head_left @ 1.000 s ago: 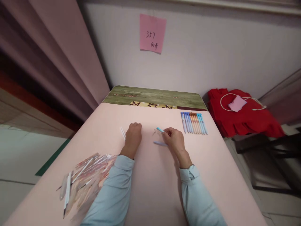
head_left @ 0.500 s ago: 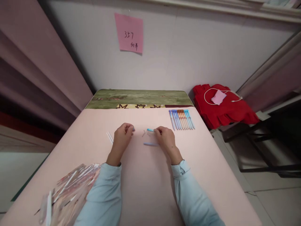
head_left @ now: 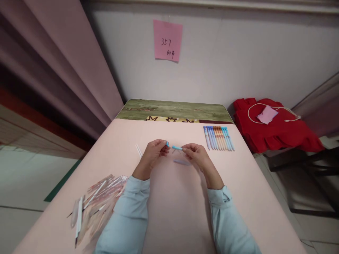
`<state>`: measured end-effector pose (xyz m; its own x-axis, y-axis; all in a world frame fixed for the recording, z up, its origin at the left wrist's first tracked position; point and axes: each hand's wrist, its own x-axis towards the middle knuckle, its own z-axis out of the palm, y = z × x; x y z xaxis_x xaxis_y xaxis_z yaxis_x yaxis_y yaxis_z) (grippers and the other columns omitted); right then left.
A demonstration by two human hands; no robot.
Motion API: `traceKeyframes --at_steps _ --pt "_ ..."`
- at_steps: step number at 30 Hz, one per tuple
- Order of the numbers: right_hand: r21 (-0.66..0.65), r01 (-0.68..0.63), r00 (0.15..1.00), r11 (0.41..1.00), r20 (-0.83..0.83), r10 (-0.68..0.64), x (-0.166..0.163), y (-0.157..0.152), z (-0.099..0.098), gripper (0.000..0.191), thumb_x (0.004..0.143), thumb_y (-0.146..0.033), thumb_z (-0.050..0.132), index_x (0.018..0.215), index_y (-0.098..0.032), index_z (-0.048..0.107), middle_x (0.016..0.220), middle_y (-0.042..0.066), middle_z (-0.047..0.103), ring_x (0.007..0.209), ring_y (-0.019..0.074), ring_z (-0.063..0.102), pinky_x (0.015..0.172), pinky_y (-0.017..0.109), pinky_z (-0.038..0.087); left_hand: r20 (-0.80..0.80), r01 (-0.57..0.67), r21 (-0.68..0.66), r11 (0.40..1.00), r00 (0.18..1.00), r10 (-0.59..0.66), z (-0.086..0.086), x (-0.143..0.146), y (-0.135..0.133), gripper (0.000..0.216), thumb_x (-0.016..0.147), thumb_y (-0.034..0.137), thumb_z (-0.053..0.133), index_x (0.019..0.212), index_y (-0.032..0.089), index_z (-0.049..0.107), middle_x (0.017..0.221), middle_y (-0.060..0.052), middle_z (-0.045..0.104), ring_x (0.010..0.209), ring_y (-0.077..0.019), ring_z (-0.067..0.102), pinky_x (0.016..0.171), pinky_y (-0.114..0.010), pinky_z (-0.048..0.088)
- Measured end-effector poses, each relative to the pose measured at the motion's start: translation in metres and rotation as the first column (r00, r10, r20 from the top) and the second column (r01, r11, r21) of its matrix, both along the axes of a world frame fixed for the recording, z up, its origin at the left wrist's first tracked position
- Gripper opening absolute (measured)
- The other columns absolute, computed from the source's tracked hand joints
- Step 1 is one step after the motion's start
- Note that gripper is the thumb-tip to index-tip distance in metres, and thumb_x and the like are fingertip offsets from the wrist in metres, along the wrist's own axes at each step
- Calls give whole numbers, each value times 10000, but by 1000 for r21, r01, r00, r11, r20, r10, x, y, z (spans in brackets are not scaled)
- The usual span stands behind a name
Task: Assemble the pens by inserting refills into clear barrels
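Observation:
My left hand (head_left: 156, 152) pinches a small blue pen cap (head_left: 167, 144) between thumb and forefinger. Facing it, my right hand (head_left: 196, 153) grips a bright blue pen barrel (head_left: 177, 147), its end pointing left toward the cap with a small gap between. Under the hands, a pale blue-violet pen part (head_left: 181, 162) lies on the table, close to some tiny thin pieces (head_left: 176, 151) too small to make out. Left of my left hand are thin white sticks (head_left: 139, 151), perhaps refills.
A row of pens (head_left: 218, 138) in violet, brown and blue lies at the far right. Near my left forearm spreads a heap of clear and white pen parts (head_left: 97, 197). Red cloth (head_left: 280, 135) with a white cable (head_left: 251, 118) sits beyond the table's right edge.
My hands have come closer together, bringing the blue cap and the barrel's end near each other. The whole view has shifted, so the table appears further right.

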<state>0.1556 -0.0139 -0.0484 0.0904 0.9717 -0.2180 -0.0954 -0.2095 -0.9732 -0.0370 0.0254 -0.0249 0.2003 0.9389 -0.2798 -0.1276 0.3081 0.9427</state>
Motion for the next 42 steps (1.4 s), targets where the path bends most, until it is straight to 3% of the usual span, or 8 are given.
traceKeyframes --at_steps 7,15,20,24,28,30,34,42 --pt "18 38 998 999 56 -39 -2 0 4 358 656 -474 751 817 -155 718 583 -18 592 542 115 505 533 245 403 38 -16 -17 1000 999 17 10 -1 -3 304 713 391 751 831 129 651 763 -59 698 622 -116 615 605 -246 482" --pt "-23 -4 954 1000 301 11 25 -1 -9 293 668 -434 738 768 -159 719 545 -20 597 496 108 487 482 231 364 -113 -245 202 948 956 271 16 -34 10 261 719 275 673 929 124 632 750 -40 695 581 -121 617 612 -289 538" --pt "-13 72 961 997 268 -65 23 -1 0 330 688 -480 728 747 -156 695 603 24 657 515 123 535 488 240 404 -113 -295 244 924 937 329 17 -40 11 169 722 224 613 842 119 671 746 -36 681 611 -122 629 663 -293 545" --pt "17 195 979 981 55 -196 11 -1 13 373 646 -497 767 776 -160 671 680 43 687 552 121 561 504 234 439 -31 -212 181 960 975 222 18 -23 5 182 695 283 703 779 124 674 705 -36 669 622 -124 618 631 -258 506" --pt "-4 164 983 986 -87 -164 -4 -3 18 408 616 -506 790 803 -163 670 740 57 709 594 122 595 534 230 469 9 -95 82 992 995 95 12 16 -9 213 689 335 739 714 138 664 579 8 571 482 -67 463 462 -205 313" --pt "-6 136 986 991 -94 -136 -8 -3 17 404 615 -501 795 795 -161 670 724 49 705 580 114 587 531 227 464 138 -64 18 998 989 60 5 36 -18 245 667 353 760 738 148 648 679 -3 614 475 -49 445 452 -204 283" --pt "31 142 989 989 -34 -141 -8 -3 12 366 624 -478 799 739 -165 647 618 19 664 512 103 532 494 230 426 294 -14 -47 999 955 27 -10 63 -31 331 646 427 778 680 146 607 629 11 562 467 -49 428 445 -213 266" --pt "28 -6 1000 1000 21 6 -9 -8 13 424 622 -521 818 804 -177 651 685 26 695 508 103 516 497 240 408 302 -110 -97 989 944 134 -14 59 -30 387 663 470 781 797 132 648 611 24 542 447 -50 407 449 -225 247"
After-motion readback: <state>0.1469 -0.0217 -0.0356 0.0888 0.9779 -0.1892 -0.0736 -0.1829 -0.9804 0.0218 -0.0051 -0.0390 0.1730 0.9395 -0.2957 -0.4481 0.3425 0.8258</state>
